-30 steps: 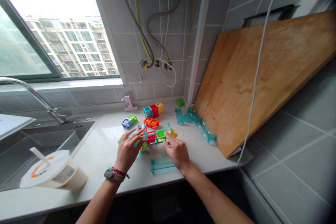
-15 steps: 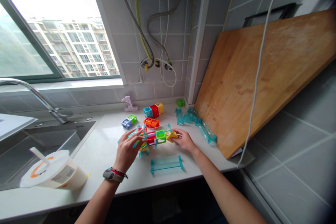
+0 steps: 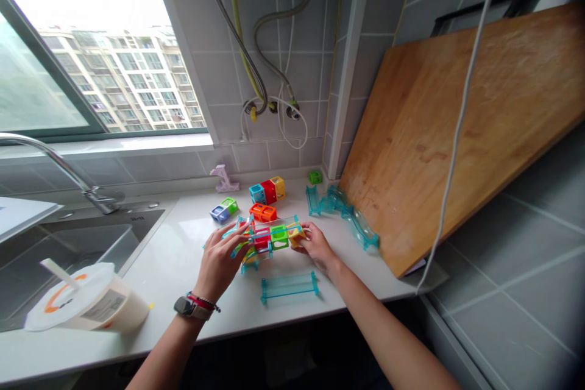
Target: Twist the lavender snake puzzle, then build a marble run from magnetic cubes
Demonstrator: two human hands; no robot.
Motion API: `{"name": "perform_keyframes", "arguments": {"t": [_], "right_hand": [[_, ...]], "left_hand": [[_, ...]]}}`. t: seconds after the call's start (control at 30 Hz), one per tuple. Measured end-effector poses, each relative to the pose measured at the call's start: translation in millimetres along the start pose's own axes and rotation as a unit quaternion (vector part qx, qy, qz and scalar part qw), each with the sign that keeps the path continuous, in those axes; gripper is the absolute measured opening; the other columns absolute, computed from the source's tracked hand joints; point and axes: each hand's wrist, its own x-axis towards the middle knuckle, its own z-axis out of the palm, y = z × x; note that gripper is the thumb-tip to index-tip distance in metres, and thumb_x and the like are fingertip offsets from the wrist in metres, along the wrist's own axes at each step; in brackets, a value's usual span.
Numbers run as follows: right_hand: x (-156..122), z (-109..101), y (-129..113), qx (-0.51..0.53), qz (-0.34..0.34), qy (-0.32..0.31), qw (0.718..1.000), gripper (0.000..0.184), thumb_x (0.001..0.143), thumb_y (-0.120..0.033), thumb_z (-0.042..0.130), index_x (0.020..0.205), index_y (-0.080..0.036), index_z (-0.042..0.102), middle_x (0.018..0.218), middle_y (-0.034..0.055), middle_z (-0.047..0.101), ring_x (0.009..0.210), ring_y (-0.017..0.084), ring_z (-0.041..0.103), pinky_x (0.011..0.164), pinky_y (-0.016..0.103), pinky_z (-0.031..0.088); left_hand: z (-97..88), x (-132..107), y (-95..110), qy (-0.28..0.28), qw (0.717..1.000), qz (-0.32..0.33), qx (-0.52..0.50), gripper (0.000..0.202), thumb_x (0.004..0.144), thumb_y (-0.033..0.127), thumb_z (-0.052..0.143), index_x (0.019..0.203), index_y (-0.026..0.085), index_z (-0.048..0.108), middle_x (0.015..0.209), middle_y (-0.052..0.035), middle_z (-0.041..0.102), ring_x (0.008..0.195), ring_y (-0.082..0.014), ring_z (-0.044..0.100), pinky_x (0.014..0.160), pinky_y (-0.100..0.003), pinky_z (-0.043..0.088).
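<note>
My left hand (image 3: 223, 254) is closed on the left part of a toy block assembly, its fingers covering some of the pieces. In that assembly a red block (image 3: 262, 239) and a green block (image 3: 279, 236) stand side by side under a clear track piece (image 3: 286, 225) with teal ends. My right hand (image 3: 319, 248) grips a yellow block (image 3: 296, 234) at the right end of the row, touching or very near the green block. Just in front on the counter lies another clear track piece (image 3: 289, 286) with teal edges.
Behind the assembly are an orange block (image 3: 262, 212), a blue-red-yellow row (image 3: 267, 191) and a blue-green pair (image 3: 223, 211). Curved teal tracks (image 3: 359, 225) lie by a leaning wooden board (image 3: 457, 128). A lidded cup (image 3: 109, 308) stands left, near the sink (image 3: 150, 228).
The yellow block in my right hand has turned more upright and shifted slightly left, in line with the green block. My left hand keeps its hold. The camera view has shifted a little.
</note>
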Motion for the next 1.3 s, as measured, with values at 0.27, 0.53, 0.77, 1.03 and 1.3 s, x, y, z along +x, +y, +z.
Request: {"name": "perform_keyframes", "arguments": {"t": [0.27, 0.53, 0.77, 1.03, 1.3], "right_hand": [[-11.5, 9.9, -6.8, 0.089, 0.046, -0.054, 0.993, 0.054, 0.065, -0.027, 0.082, 0.11, -0.026, 0.053, 0.11, 0.0013, 0.071, 0.1, 0.021, 0.073, 0.093, 0.045, 0.06], [-10.2, 2.5, -15.9, 0.005, -0.03, -0.148, 0.989, 0.068, 0.059, -0.026, 0.091, 0.117, -0.024, 0.057, 0.118, 0.0045, 0.073, 0.111, 0.024, 0.07, 0.101, 0.04, 0.054], [3.8, 2.1, -14.9, -0.041, -0.058, -0.159, 0.985, 0.062, 0.057, -0.034, 0.095, 0.109, -0.021, 0.063, 0.109, 0.0039, 0.075, 0.102, 0.024, 0.072, 0.096, 0.037, 0.055], [2.0, 3.3, -13.7, -0.018, -0.049, -0.152, 0.987, 0.062, 0.052, -0.035, 0.097, 0.101, -0.022, 0.061, 0.106, 0.0026, 0.075, 0.099, 0.022, 0.072, 0.095, 0.036, 0.056], [-2.7, 2.9, -11.3, -0.028, -0.054, -0.16, 0.985, 0.063, 0.055, -0.032, 0.095, 0.109, -0.022, 0.063, 0.104, 0.0015, 0.074, 0.095, 0.021, 0.073, 0.094, 0.037, 0.056]], "left_hand": [[0.6, -1.9, -0.8, -0.003, 1.0, 0.003, 0.0, 0.013, 0.098, 0.034, 0.062, 0.095, 0.025, 0.071, 0.131, -0.0034, 0.072, 0.128, -0.0322, 0.059, 0.104, -0.054, 0.047], [-1.6, 2.8, -2.9, -0.014, 1.0, 0.008, 0.002, 0.018, 0.098, 0.039, 0.061, 0.102, 0.027, 0.073, 0.132, -0.0036, 0.072, 0.126, -0.0335, 0.061, 0.102, -0.055, 0.048], [-2.5, 4.3, -3.7, -0.018, 1.0, 0.007, 0.004, 0.018, 0.094, 0.041, 0.066, 0.099, 0.027, 0.074, 0.129, -0.0054, 0.073, 0.126, -0.035, 0.062, 0.103, -0.056, 0.05], [-3.9, 7.5, -7.8, -0.045, 0.999, 0.002, -0.025, 0.014, 0.09, 0.04, 0.07, 0.089, 0.026, 0.073, 0.13, -0.0043, 0.073, 0.126, -0.0332, 0.061, 0.103, -0.054, 0.053], [-24.1, 34.8, -0.4, -0.093, 0.995, 0.014, -0.021, 0.052, 0.084, 0.048, 0.076, 0.128, 0.024, 0.062, 0.133, -0.0126, 0.068, 0.126, -0.0339, 0.062, 0.105, -0.051, 0.051]]}}
